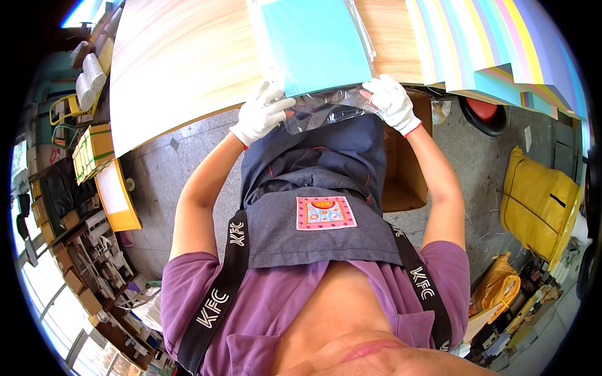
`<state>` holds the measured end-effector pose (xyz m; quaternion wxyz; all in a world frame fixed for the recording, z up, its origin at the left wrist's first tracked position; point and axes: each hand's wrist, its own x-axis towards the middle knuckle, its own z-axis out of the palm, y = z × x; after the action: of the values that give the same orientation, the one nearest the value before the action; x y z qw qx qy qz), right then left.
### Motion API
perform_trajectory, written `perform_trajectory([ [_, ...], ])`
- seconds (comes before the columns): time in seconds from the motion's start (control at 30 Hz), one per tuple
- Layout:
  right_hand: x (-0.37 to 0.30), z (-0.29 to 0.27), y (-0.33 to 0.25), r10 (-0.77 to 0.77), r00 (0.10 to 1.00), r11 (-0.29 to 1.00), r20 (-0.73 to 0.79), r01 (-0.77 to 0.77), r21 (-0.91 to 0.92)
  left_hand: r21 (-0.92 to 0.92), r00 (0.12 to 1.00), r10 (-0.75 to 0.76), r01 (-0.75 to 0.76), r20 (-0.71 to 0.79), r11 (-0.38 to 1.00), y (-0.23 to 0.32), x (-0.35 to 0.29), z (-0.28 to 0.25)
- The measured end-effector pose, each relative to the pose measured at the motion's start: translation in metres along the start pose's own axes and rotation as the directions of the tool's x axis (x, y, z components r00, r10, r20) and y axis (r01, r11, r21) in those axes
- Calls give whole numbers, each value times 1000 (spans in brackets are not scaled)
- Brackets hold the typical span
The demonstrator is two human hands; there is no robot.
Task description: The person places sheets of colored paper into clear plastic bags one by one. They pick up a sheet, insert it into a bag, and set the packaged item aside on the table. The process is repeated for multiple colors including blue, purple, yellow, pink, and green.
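Note:
A stack of light-blue sheets (pixel 316 47) lies on the wooden table, inside a clear plastic bag (pixel 332 113). The bag's loose, crinkled end hangs over the table's near edge, toward my apron. At the left corner of this end, my left hand (pixel 262 113) in a white glove has its fingers curled on the film. My right hand (pixel 392 102), gloved the same way, grips the bag at the right corner. A bare fingertip shows on each hand. The film between the hands is transparent and glossy, and its exact edge is hard to make out.
Tall stacks of coloured paper (pixel 489 44) stand on the right of the wooden table (pixel 182 56). Below are an open cardboard box (pixel 404 172), a black-and-red round object (pixel 483 113) and a yellow wrapped bundle (pixel 540 207). Cluttered shelves (pixel 94 263) line the left.

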<state>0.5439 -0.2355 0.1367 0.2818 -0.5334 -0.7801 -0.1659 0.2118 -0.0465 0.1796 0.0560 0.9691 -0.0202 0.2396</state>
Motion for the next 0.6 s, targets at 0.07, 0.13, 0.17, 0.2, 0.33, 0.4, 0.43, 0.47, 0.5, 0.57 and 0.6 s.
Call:
perform_trajectory([
  [0.07,-3,-1,0,1,1000,1000,28,0,-3,0,1000,-18,18,-6,1000,1,-5,1],
  [0.13,-7,2,1,3,999,1000,47,-4,6,29,996,-71,72,-47,997,2,-11,6],
  [0.17,-6,2,0,1,999,1000,48,-1,8,33,992,-100,103,-77,994,4,-14,9],
  [0.2,-6,2,-1,-9,1000,1000,30,9,6,37,986,-130,134,-107,990,6,-17,12],
  [0.33,2,-10,-18,68,997,996,-24,-66,68,-40,953,-246,243,-177,969,13,-26,11],
  [0.4,0,-17,-24,113,993,984,33,-117,137,-75,945,-289,281,-150,957,17,-34,12],
  [0.43,-1,-19,-28,133,989,975,64,-142,173,-91,940,-313,303,-136,949,20,-38,10],
  [0.47,-3,-22,-35,173,983,964,59,-181,196,-145,924,-374,361,-77,921,25,-42,6],
  [0.5,-4,-25,-44,214,975,951,54,-220,219,-195,902,-431,420,-15,886,31,-47,1],
  [0.57,-13,-25,-56,319,946,914,59,-324,244,-272,882,-472,449,-22,851,35,-55,5],
  [0.6,-19,-20,-64,389,921,891,28,-384,242,-312,837,-548,520,-1,795,38,-60,9],
])
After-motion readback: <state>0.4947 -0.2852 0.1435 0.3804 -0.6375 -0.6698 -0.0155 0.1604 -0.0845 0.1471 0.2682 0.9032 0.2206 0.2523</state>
